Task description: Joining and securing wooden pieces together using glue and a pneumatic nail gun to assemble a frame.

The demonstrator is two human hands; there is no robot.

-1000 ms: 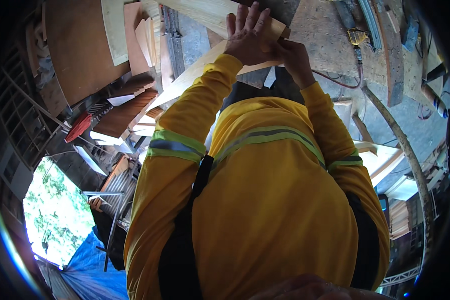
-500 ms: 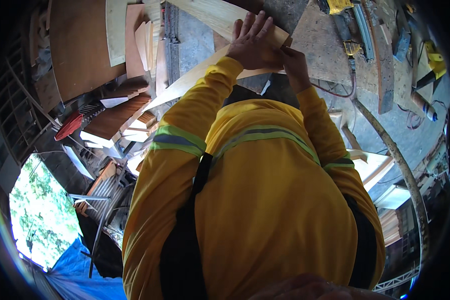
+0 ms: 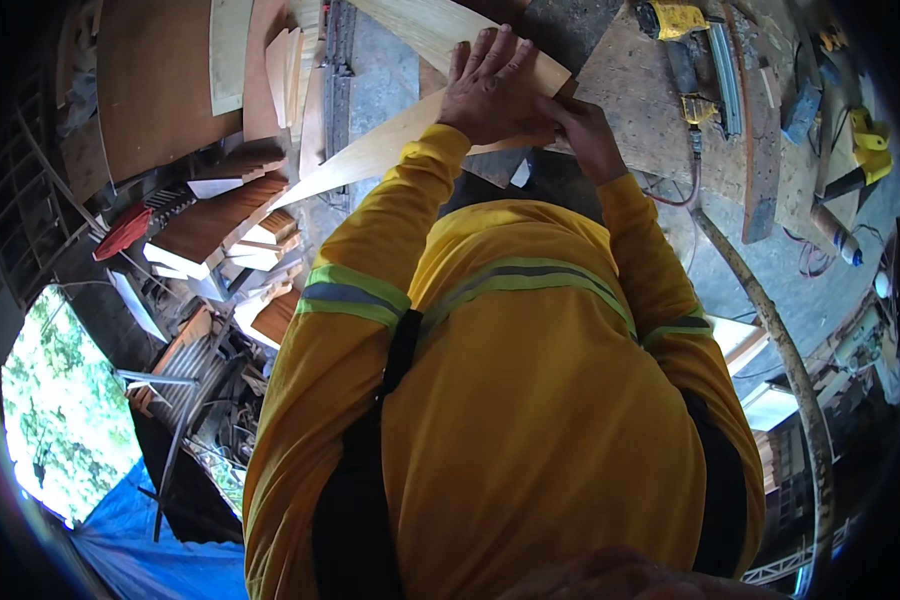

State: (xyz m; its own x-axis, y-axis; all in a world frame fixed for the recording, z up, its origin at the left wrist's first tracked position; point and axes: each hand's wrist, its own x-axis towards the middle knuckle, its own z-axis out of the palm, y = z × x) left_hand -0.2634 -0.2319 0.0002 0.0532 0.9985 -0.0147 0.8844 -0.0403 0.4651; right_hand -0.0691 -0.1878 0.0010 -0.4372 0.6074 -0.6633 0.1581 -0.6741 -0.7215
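Two pale wooden boards meet at an angle under my hands: an upper board (image 3: 430, 28) from the top edge, and a lower board (image 3: 365, 158) running down to the left. My left hand (image 3: 492, 95) lies flat across them near the meeting end, fingers apart. Close against it, my right hand (image 3: 588, 135) is curled at the boards' right end; the thumb side touches the wood beside my left hand, and some of its fingers are hidden. How the boards are joined, if at all, is covered by my hands.
To the right, a yellow-and-black power tool (image 3: 665, 20) lies on a worn wooden surface (image 3: 625, 85), near a yellow handsaw (image 3: 870, 145). A long pole (image 3: 760, 300) slants down the right side. Brown panels (image 3: 170, 90) and stacked wood pieces (image 3: 220, 215) stand left.
My view has shifted slightly. My left hand stays spread on the boards, while my right hand has its thumb side pressed closer to it at the board end.
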